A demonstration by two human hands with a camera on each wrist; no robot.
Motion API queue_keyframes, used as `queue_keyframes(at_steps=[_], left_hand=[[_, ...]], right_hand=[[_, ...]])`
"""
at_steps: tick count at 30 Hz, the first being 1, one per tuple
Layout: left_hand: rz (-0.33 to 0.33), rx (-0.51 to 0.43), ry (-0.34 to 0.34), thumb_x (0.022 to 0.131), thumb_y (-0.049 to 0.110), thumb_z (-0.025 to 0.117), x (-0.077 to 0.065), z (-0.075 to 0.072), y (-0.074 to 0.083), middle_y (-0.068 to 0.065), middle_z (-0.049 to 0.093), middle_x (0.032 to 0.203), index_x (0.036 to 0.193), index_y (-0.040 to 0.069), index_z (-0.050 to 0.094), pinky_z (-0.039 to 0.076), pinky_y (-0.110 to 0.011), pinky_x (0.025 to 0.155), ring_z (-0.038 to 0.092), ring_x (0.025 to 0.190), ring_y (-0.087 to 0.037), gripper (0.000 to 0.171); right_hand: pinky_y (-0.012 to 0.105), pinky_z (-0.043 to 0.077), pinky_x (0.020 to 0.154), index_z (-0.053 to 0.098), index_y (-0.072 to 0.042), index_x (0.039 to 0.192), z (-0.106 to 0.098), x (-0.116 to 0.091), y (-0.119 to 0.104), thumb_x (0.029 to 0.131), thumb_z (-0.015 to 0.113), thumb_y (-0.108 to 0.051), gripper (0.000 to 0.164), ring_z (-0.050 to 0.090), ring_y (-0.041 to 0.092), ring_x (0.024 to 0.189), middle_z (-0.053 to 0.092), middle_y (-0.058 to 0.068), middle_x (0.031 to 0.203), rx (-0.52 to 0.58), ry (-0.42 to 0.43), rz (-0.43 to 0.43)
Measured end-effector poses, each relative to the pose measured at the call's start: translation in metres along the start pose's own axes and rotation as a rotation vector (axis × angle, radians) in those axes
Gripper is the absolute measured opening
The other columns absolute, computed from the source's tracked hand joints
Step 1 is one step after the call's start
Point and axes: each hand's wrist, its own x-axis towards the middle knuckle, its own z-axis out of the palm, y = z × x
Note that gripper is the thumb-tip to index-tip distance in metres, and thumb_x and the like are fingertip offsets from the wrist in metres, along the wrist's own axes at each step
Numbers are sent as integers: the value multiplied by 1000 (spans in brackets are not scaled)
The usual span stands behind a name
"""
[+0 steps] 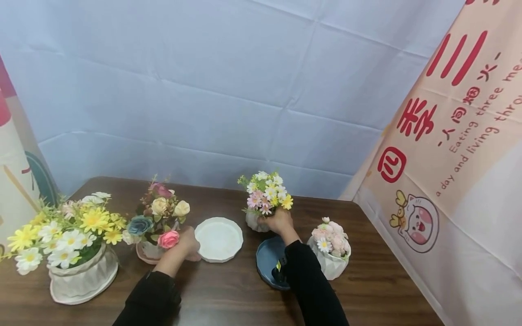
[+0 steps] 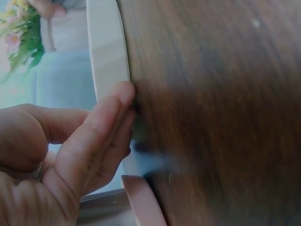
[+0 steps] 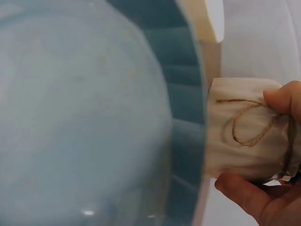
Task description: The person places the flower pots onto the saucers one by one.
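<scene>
My right hand (image 1: 279,222) grips a small white flower pot (image 3: 244,132) tied with a twine bow, thumb and fingers on opposite sides. Pink, white and yellow daisies (image 1: 267,194) fill it. The pot is behind a round blue saucer (image 1: 269,260); the right wrist view shows this saucer large, hiding part of the pot. My left hand (image 1: 187,244) is at the left edge of a white faceted saucer (image 1: 219,240). In the left wrist view its fairly straight fingertips (image 2: 123,92) touch that saucer's outer rim, close to a pink saucer (image 2: 146,200).
A pot of roses (image 1: 159,217) stands on the pink saucer left of my left hand. Farther left is a large white pot (image 1: 85,271) of yellow and white daisies on a saucer. A white pot (image 1: 332,262) with pale pink flowers stands right of my right forearm.
</scene>
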Motion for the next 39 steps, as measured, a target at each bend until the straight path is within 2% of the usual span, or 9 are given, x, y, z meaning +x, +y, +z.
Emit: queue_keyframes(at_steps=[5, 9, 16, 24, 31, 39], left_hand=[[15, -35, 8, 72, -14, 45, -2, 1, -1, -16, 52, 58, 91, -19, 41, 47, -23, 41, 56, 41, -18, 21], [19, -37, -2, 73, -13, 43, -3, 0, 0, -16, 53, 58, 94, -19, 39, 47, -23, 41, 56, 41, -17, 23], [3, -70, -11, 73, -13, 44, -3, -1, 1, -18, 49, 66, 106, -20, 33, 48, -24, 43, 56, 43, -19, 35], [3, -97, -25, 76, -8, 41, -6, -1, 0, -15, 55, 56, 104, -20, 35, 48, -23, 43, 57, 44, -17, 31], [2, -99, -23, 75, -8, 43, -7, 0, 2, -16, 53, 60, 105, -20, 34, 48, -24, 45, 56, 45, -17, 34], [11, -145, -17, 74, -10, 42, -7, 1, 0, -18, 51, 62, 102, -19, 34, 49, -25, 45, 55, 44, -17, 30]], right_hand=[[38, 45, 72, 47, 3, 115, -9, -4, -11, 62, 72, -37, 71, 50, 31, 95, 52, 20, 106, 58, 13, -28], [37, 45, 72, 47, 2, 116, -12, -6, -17, 62, 73, -36, 71, 50, 29, 95, 52, 19, 108, 45, 15, -44], [37, 44, 74, 44, 0, 118, -8, -10, -27, 61, 74, -36, 74, 49, 29, 98, 50, 18, 110, 83, 12, -62], [38, 43, 77, 40, -6, 124, 3, -21, -38, 62, 75, -32, 75, 46, 29, 103, 48, 15, 116, 156, -39, -101], [38, 38, 86, 35, -8, 127, 10, -29, -48, 61, 76, -29, 80, 41, 27, 110, 44, 12, 120, 195, -58, -185], [39, 37, 87, 34, -8, 127, 17, -38, -60, 61, 76, -30, 81, 40, 27, 111, 43, 12, 121, 205, -83, -229]])
